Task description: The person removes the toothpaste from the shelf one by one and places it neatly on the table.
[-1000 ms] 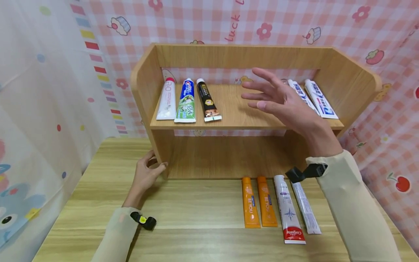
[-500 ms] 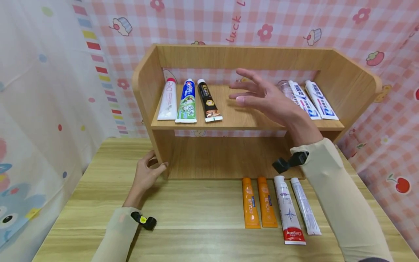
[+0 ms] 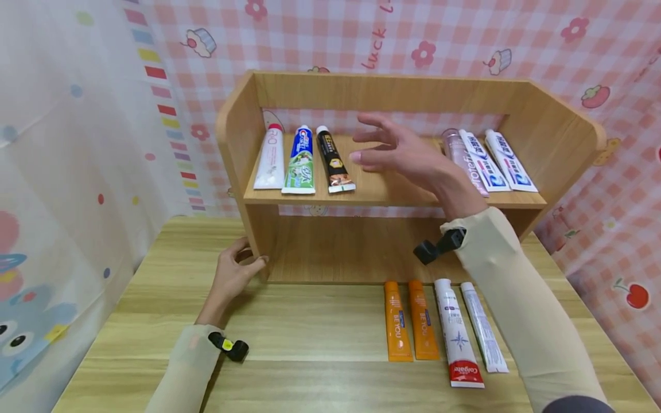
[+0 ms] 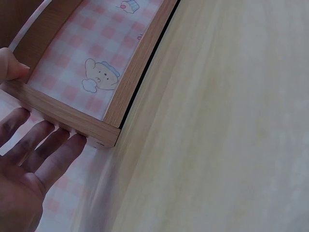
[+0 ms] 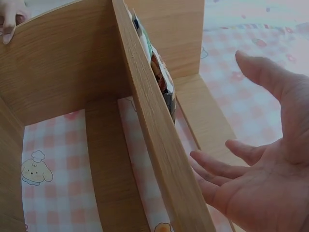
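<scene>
My left hand grips the lower left side panel of a wooden desk shelf. In the left wrist view its thumb lies inside the panel, its fingers outside. My right hand, fingers spread and holding nothing, hovers over the upper board just right of a black toothpaste tube. Left of that lie a blue-green Crest toothpaste tube and a white tube with a red cap. Past my right wrist are a pinkish tube and two white-blue toothpaste tubes, the pinkish one partly covered.
On the table in front of the shelf lie two orange BE YOU tubes, a white-red Colgate tube and a slim silvery tube. A pink checked cloth hangs behind the shelf.
My right hand has moved left along the upper board toward the black tube, uncovering the tubes at the right end. My left hand keeps its grip on the panel.
</scene>
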